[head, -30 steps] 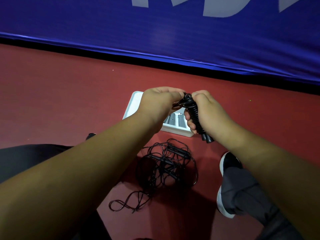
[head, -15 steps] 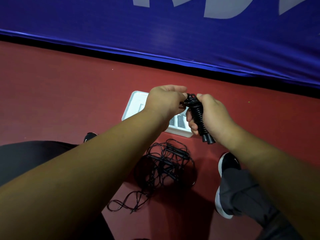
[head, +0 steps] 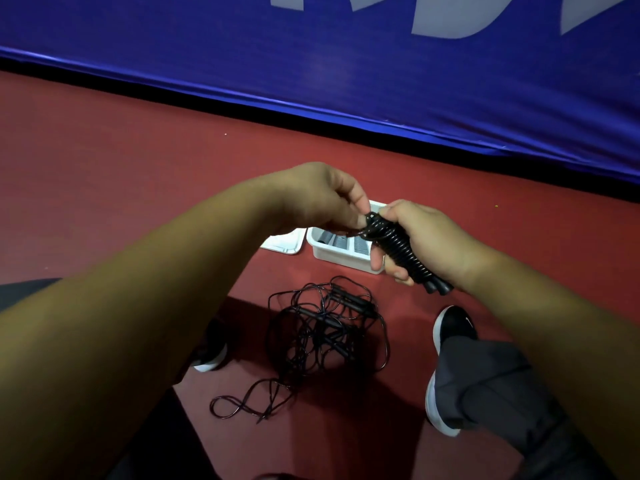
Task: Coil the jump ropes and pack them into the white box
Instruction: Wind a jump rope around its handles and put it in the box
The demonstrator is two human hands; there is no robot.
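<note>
Just over the white box [head: 341, 259], the right hand [head: 426, 237] grips a coiled jump rope [head: 398, 247]; the left hand [head: 318, 199] pinches its cord end. Likely next: secure that end, then lower the coil into the box.

Dim indoor light, heavy shadow on the floor [head: 104, 188], soft focus, wide-angle curving at edges

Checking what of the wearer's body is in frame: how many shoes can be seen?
2. The right shoe sits right of the tangled ropes, below the right hand. The left shoe is left of the tangle, partly hidden under the left forearm.
</note>
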